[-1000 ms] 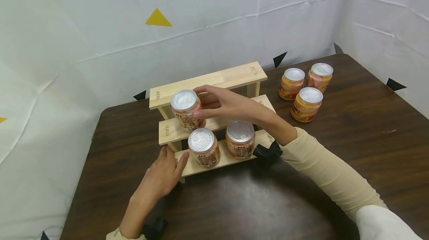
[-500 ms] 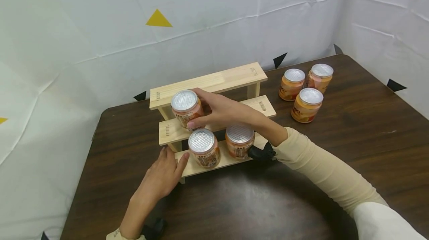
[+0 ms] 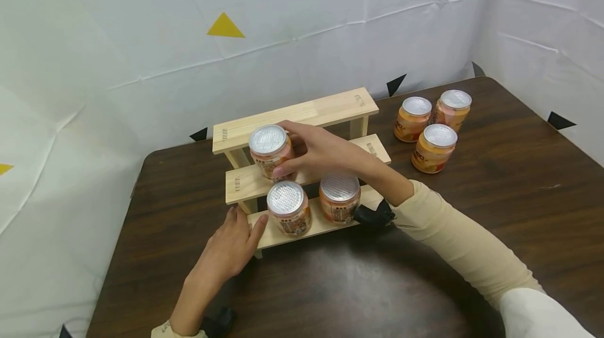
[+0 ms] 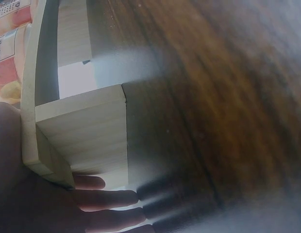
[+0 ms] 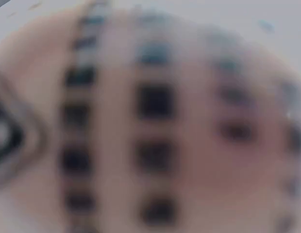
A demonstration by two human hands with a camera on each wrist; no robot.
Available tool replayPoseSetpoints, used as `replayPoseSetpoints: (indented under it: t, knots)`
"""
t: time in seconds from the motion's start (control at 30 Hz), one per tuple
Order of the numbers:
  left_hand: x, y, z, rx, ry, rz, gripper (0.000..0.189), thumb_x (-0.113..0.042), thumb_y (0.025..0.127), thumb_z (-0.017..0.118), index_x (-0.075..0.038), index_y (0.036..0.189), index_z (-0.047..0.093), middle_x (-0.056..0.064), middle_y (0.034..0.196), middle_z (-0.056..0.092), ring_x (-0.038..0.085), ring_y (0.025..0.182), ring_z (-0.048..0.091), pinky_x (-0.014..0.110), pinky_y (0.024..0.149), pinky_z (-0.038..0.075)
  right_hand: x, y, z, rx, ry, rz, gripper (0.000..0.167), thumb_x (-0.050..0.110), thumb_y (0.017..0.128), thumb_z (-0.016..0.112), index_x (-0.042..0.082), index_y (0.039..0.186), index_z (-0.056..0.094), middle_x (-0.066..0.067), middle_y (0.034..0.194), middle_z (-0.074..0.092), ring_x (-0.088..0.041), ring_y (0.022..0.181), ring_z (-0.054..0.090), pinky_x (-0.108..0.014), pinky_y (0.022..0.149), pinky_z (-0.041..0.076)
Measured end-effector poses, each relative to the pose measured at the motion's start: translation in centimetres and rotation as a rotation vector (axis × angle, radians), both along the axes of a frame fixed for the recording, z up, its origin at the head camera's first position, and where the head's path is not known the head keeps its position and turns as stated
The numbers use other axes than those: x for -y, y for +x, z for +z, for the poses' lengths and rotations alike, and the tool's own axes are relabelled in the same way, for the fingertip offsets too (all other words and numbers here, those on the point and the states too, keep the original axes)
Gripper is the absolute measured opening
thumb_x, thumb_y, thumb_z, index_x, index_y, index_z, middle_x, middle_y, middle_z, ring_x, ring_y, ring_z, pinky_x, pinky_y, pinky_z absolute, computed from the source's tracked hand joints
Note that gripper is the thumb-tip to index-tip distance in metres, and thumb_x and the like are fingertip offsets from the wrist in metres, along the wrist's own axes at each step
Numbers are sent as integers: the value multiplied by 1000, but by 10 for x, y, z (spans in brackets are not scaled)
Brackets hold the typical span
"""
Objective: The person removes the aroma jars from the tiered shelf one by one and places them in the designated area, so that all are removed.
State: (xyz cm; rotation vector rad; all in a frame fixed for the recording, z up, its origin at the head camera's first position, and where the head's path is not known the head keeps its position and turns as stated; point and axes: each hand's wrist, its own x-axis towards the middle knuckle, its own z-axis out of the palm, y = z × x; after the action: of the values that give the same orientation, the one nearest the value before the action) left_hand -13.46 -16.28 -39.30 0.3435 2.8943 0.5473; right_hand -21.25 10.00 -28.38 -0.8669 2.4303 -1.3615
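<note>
A three-tier wooden rack [image 3: 330,109] stands on the dark table. My right hand [image 3: 325,152] grips an orange-labelled can with a silver lid [image 3: 269,155], fingers behind it and thumb in front, upright over the left part of the middle tier. Two similar cans, a left one [image 3: 292,222] and a right one [image 3: 338,210], stand on the bottom tier. At that tier's left end, my left hand [image 3: 231,246] holds the board, thumb at its front and fingers at the far side. In the left wrist view the fingers [image 4: 109,200] reach past the rack's leg [image 4: 92,136].
Three more cans, a left one [image 3: 412,120], a back one [image 3: 452,110] and a front one [image 3: 434,150], stand grouped right of the rack. White sheeting [image 3: 302,44] rises behind the table. Blurred dark print [image 5: 158,155] fills the right wrist view.
My right hand has moved the gripped can slightly to the right along the middle tier. The left hand stays on the rack's end, and the other cans have not moved.
</note>
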Motion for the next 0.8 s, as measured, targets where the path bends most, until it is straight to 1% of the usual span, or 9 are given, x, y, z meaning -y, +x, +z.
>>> replayPoseSetpoints:
  t: [0.03, 0.2, 0.3, 0.4, 0.53, 0.57, 0.6, 0.63, 0.8]
  knots:
    - [1, -2, -5, -22, -2, -6, 95, -67, 116, 31, 19, 157, 37, 40, 154, 46, 58, 129, 62, 71, 100, 53, -2, 0, 1, 3, -9, 4, 77, 21, 95, 90, 15, 161, 49, -7, 144, 71, -24, 134, 68, -50, 113, 52]
    - [2, -2, -5, -23, 2, -5, 97, -70, 114, 27, 18, 156, 37, 38, 151, 48, 58, 127, 63, 71, 100, 53, -11, 1, 5, 10, -67, 38, 77, 14, 97, 88, 11, 162, 48, -9, 143, 71, -25, 129, 72, -46, 114, 53]
    - [0, -1, -2, 0, 8, 4, 93, -66, 115, 32, 17, 157, 37, 37, 150, 48, 57, 128, 62, 70, 101, 53, -15, 3, 8, 10, -78, 50, 76, 13, 97, 87, 12, 162, 47, -9, 142, 71, -24, 127, 72, -44, 113, 54]
    - [1, -2, -7, -14, 5, 1, 94, -68, 115, 32, 17, 155, 39, 36, 147, 50, 56, 125, 64, 71, 98, 54, -21, 5, 10, 14, -90, 57, 77, 12, 97, 86, 11, 163, 46, -10, 143, 70, -25, 128, 72, -46, 113, 54]
    - [0, -2, -9, -20, 12, -5, 102, -74, 112, 25, 18, 155, 39, 37, 147, 50, 56, 125, 64, 71, 98, 54, -35, 11, 12, 32, -93, 12, 80, 10, 97, 86, 12, 166, 44, -11, 150, 66, -30, 134, 69, -50, 114, 54]
    - [-1, -1, -6, -8, 18, -4, 104, -75, 112, 24, 18, 157, 37, 38, 149, 49, 57, 127, 63, 71, 100, 53, -39, 12, 13, 40, -94, -7, 81, 10, 97, 86, 13, 166, 44, -11, 152, 65, -31, 135, 68, -51, 114, 53]
    - [0, -3, -10, -18, 12, -6, 104, -75, 112, 23, 18, 156, 38, 38, 148, 50, 57, 125, 64, 71, 98, 54, -43, 13, 14, 45, -97, -21, 81, 9, 96, 86, 13, 166, 45, -11, 153, 64, -32, 137, 67, -53, 115, 53]
    - [0, -3, -9, -20, 8, -6, 105, -76, 112, 23, 18, 156, 38, 38, 148, 49, 57, 125, 64, 72, 97, 54, -47, 14, 15, 45, -92, -40, 81, 9, 96, 87, 14, 166, 46, -10, 153, 64, -31, 138, 66, -53, 115, 53]
    - [0, -1, -4, -1, -6, 3, 94, -66, 116, 31, 18, 158, 35, 38, 151, 48, 58, 128, 63, 72, 98, 53, -55, 15, 18, 41, -92, -62, 79, 9, 95, 87, 13, 164, 48, -10, 152, 65, -30, 141, 63, -53, 115, 52]
